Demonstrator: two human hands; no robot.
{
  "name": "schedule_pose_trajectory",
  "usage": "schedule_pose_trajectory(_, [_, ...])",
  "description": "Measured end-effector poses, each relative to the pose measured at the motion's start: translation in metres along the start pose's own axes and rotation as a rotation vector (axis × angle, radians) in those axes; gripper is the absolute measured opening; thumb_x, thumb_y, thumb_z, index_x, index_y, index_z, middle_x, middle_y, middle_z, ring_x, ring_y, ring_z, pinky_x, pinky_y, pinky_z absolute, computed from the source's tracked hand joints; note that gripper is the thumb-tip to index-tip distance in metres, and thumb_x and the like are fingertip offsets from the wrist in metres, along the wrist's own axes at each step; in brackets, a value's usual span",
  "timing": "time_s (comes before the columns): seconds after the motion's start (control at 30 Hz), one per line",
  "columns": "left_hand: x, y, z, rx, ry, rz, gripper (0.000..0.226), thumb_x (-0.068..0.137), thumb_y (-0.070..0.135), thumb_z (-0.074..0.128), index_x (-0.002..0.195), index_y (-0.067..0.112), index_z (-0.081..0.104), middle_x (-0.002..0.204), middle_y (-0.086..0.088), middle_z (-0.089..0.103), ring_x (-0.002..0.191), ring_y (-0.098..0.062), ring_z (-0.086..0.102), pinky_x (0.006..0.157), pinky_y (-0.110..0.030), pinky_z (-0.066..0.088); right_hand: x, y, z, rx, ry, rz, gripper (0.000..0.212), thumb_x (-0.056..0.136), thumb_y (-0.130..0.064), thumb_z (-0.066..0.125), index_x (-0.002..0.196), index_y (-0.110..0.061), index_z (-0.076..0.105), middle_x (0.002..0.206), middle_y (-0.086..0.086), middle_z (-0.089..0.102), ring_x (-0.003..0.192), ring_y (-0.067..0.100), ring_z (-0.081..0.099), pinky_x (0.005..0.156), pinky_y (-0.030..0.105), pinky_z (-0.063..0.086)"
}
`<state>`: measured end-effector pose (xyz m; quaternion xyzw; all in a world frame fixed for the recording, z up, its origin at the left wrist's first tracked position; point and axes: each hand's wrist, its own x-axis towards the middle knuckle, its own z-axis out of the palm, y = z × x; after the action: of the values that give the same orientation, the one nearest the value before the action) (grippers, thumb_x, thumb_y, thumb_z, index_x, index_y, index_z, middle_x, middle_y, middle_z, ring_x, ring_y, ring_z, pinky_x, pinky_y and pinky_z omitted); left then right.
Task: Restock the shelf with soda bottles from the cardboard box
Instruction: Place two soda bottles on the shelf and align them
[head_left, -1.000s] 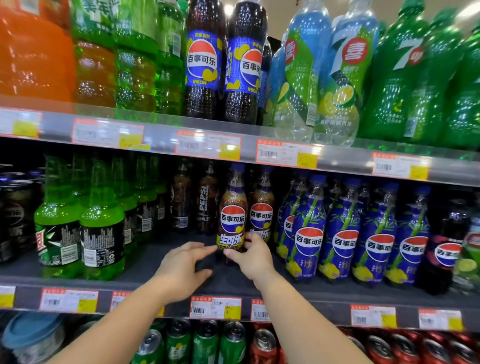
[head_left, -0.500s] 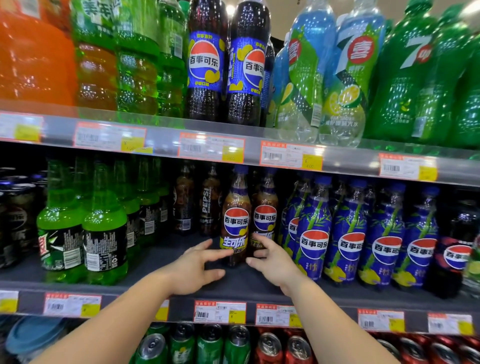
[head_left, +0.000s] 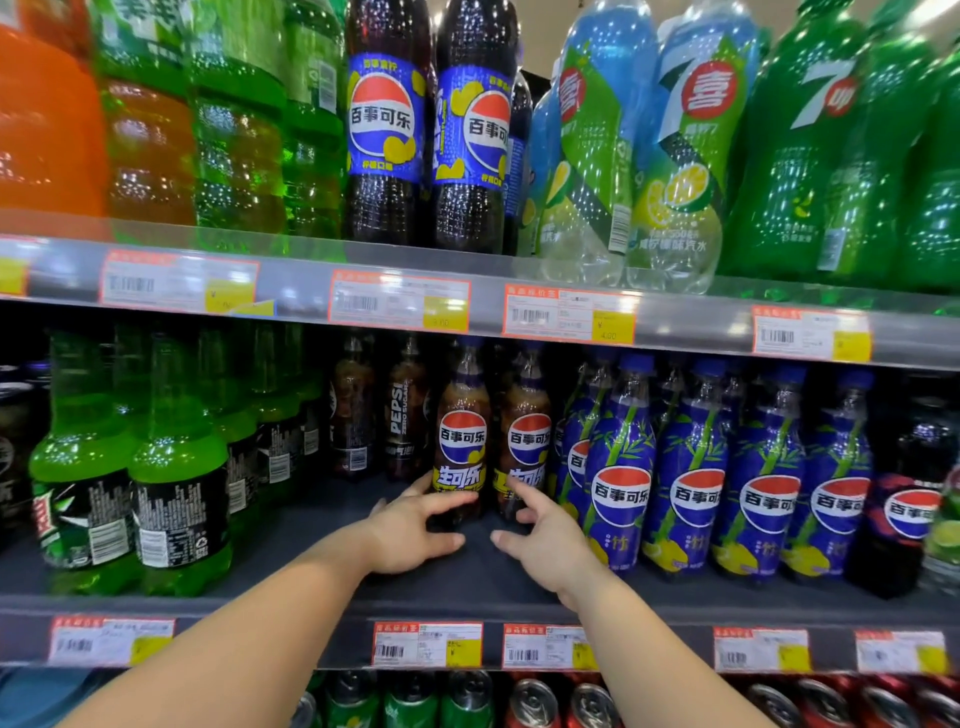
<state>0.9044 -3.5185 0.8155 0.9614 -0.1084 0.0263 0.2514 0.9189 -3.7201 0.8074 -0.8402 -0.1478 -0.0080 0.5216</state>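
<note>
Grey price-tagged store shelving (head_left: 311, 551)

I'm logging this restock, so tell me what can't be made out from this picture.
Head view only:
- Cardboard box: outside the frame.
- Price tags: print too blurred to read.
- Brown cola bottle: base hidden behind the left hand; contact unclear.
- Cans: cut off by the bottom edge.

Bright store light is falling from above, sparkling in small glare spots on the big bottles (head_left: 789, 156) of the top row and washing out the price tags (head_left: 400, 301). The back of the middle shelf (head_left: 467, 577) is sitting in deep shadow. The wide lens is bowing the shelf lines and softening the frame's edges into blur.
</note>
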Motion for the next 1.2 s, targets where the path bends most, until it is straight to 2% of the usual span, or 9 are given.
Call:
schedule_pose_trajectory(0.07, [0.001,-0.003,0.001,-0.02,0.004,0.011,0.056,0.087,0.045,0.06,0.124,0.07,0.026,0.16,0.006,0.001,0.146,-0.015,0.012,0.118,-0.051,0.01,0.0,0.001,0.0,0.002,0.001,0.008,0.072,0.087,-0.014,0.069,0.146,-0.036,0.035,0.132,0.009,0.05,0.109,0.014,0.051,0.089,0.023,0.043])
schedule_pose_trajectory(0.3, [0.0,0.0,0.001,-0.021,-0.018,0.001,0.06,0.088,0.041,0.061,0.136,0.058,0.03,0.16,0.007,-0.002,0.146,-0.017,0.008,0.118,-0.05,0.009,0.006,0.004,0.003,-0.029,-0.032,0.034,0.077,0.085,-0.014,0.071,0.148,-0.035,0.031,0.132,0.007,0.052,0.115,0.02,0.055,0.1,0.037,0.048])
schedule_pose_trajectory(0.63, [0.006,0.002,0.001,-0.052,-0.032,-0.003,0.063,0.087,0.038,0.062,0.136,0.057,0.028,0.159,0.006,-0.008,0.147,-0.018,0.006,0.119,-0.045,0.009,0.005,0.003,0.0,-0.027,-0.058,0.033,0.079,0.084,-0.011,0.071,0.148,-0.034,0.03,0.134,0.006,0.052,0.114,0.012,0.05,0.101,0.029,0.045])
schedule_pose_trajectory(0.8, [0.0,0.007,0.0,-0.159,-0.003,-0.031,0.069,0.083,0.041,0.068,0.139,0.053,0.03,0.16,0.001,-0.008,0.147,-0.018,0.007,0.115,-0.029,0.011,0.0,-0.002,-0.002,-0.002,-0.076,0.029,0.079,0.083,-0.011,0.072,0.148,-0.032,0.031,0.134,0.007,0.051,0.113,0.013,0.051,0.097,0.026,0.045])
schedule_pose_trajectory(0.9, [-0.016,0.013,-0.009,-0.252,0.081,0.034,0.063,0.081,0.037,0.071,0.126,0.062,0.035,0.16,-0.004,-0.002,0.145,-0.013,0.007,0.113,-0.023,0.012,-0.006,-0.006,-0.006,0.045,-0.102,0.002,0.076,0.082,-0.01,0.073,0.144,-0.033,0.037,0.137,0.01,0.05,0.12,0.014,0.051,0.094,0.024,0.045])
schedule_pose_trajectory(0.97, [-0.037,0.018,-0.015,-0.33,0.197,0.103,0.062,0.081,0.031,0.073,0.122,0.064,0.039,0.159,0.001,0.007,0.139,0.004,0.013,0.108,-0.012,0.013,-0.014,-0.011,-0.011,0.065,-0.129,-0.044,0.071,0.082,-0.01,0.074,0.138,-0.04,0.041,0.136,0.006,0.053,0.122,0.011,0.05,0.089,0.017,0.043])
schedule_pose_trajectory(1.03, [-0.066,0.019,-0.016,-0.405,0.358,0.138,0.06,0.081,0.029,0.073,0.12,0.065,0.046,0.154,0.015,0.018,0.128,0.024,0.016,0.099,0.003,0.015,-0.024,-0.018,-0.013,0.084,-0.169,-0.094,0.066,0.082,-0.007,0.073,0.13,-0.043,0.046,0.128,-0.001,0.056,0.121,0.006,0.05,0.081,0.007,0.042])
schedule_pose_trajectory(1.1, [-0.099,0.013,-0.009,-0.416,0.491,0.159,0.058,0.078,0.039,0.072,0.121,0.065,0.043,0.147,0.026,0.025,0.127,0.026,0.021,0.096,0.006,0.018,-0.037,-0.029,-0.006,0.071,-0.201,-0.171,0.063,0.079,-0.004,0.075,0.12,-0.046,0.051,0.121,-0.008,0.06,0.118,-0.003,0.052,0.081,0.001,0.04])
schedule_pose_trajectory(1.2, [-0.145,-0.007,-0.002,-0.344,0.517,0.071,0.063,0.065,0.061,0.062,0.12,0.072,0.034,0.142,0.029,0.03,0.129,0.021,0.024,0.101,-0.002,0.025,-0.055,-0.046,0.026,-0.089,-0.209,-0.303,0.063,0.077,-0.019,0.076,0.117,-0.059,0.048,0.119,-0.021,0.059,0.115,-0.018,0.047,0.096,0.004,0.034])
